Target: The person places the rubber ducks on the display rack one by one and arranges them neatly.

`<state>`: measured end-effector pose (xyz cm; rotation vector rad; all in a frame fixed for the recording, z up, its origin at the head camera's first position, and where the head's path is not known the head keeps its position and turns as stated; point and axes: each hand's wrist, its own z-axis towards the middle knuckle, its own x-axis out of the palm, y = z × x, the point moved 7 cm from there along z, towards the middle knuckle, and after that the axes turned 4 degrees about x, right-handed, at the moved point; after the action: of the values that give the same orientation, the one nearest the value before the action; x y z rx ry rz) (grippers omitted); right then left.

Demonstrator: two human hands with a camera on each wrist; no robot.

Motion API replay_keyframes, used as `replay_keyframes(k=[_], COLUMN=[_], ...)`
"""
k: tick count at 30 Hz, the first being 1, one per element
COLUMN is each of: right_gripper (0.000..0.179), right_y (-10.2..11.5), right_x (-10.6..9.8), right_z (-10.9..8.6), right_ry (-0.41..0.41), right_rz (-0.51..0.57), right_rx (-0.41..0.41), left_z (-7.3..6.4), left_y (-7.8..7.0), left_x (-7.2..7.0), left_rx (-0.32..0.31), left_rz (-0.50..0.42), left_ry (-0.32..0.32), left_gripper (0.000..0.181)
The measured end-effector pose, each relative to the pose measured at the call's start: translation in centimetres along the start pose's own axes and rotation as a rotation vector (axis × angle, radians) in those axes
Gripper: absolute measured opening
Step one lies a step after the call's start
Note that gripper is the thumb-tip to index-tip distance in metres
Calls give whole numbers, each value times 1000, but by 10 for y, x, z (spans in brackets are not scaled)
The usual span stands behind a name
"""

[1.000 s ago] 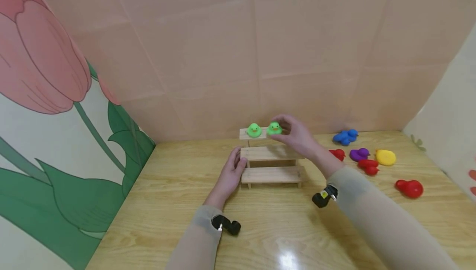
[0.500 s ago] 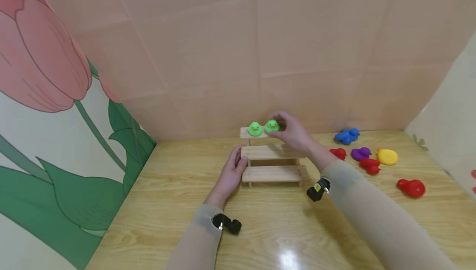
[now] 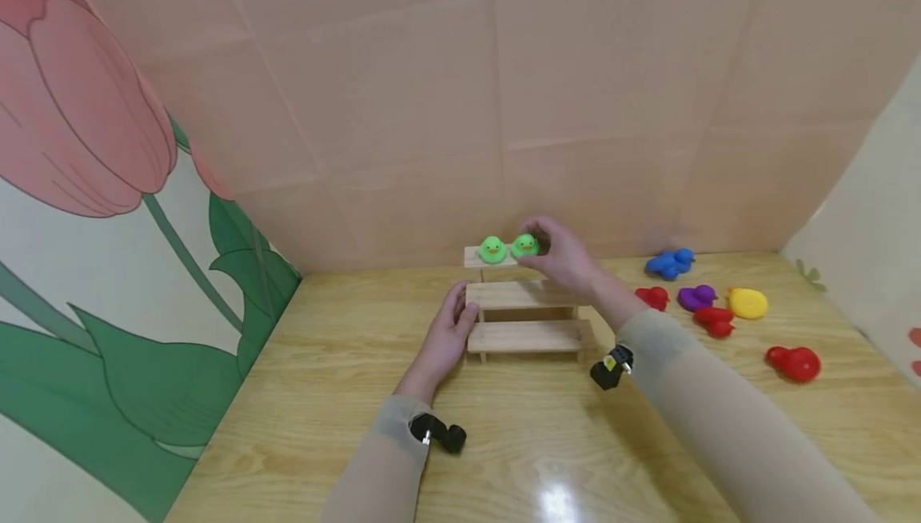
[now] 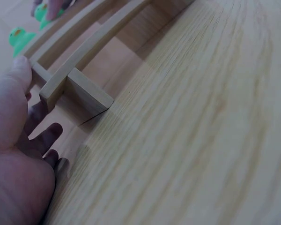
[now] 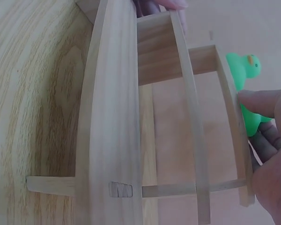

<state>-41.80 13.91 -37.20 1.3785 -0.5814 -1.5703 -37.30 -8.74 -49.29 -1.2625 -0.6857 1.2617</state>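
A three-tier wooden step stand point(image 3: 528, 337) stands on the table. On its top tier sits a green rubber duck point(image 3: 492, 250), facing forward. Just right of it is a second green rubber duck point(image 3: 525, 245), which my right hand point(image 3: 568, 261) pinches between thumb and fingers from its right side. In the right wrist view the thumb point(image 5: 260, 101) crosses this duck's body, right at the top board. My left hand point(image 3: 448, 335) holds the stand's left end at the middle tier; in the left wrist view its thumb point(image 4: 21, 72) lies against the board's end, with the other fingers behind.
On the table's right side lie a blue duck point(image 3: 670, 264), a purple duck point(image 3: 696, 297), a yellow duck point(image 3: 748, 303) and several red ducks point(image 3: 794, 364). A pinkish covered wall point(image 3: 403, 107) rises close behind the stand. A tulip-painted panel point(image 3: 180, 307) borders the left.
My right hand has shifted slightly left with the second green duck, bringing it closer to the first. The left hand keeps its hold on the stand.
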Motion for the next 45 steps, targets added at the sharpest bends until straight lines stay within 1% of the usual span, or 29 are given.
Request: replay_keyframes(k=[7,13,21,35,38,45], right_gripper=[47,46,45,49,53,67], right_y=[1,2,1,2,2,3], right_x=[3,4,4,4,5,4], right_z=[2,2,0,-1,-1,-5], right_ry=[-15,-6,-12,-21,-24,-16], right_rz=[-32,-17,-28,-30,-30,7], right_rx=[-19,-22,-5,-21,-19,-6], left_z=[1,0,-1,-1,-1,-2], left_y=[1,1,1,2,1,1], left_x=[-1,-2,-2,-2,-3,-3], left_rx=[-4,-10,-5,-12,-12,-25], left_rz=[1,12,23,27,30,28], left_ry=[-2,-11,-6,-15,-15,-17], left_gripper=[64,65,64,64,65,66])
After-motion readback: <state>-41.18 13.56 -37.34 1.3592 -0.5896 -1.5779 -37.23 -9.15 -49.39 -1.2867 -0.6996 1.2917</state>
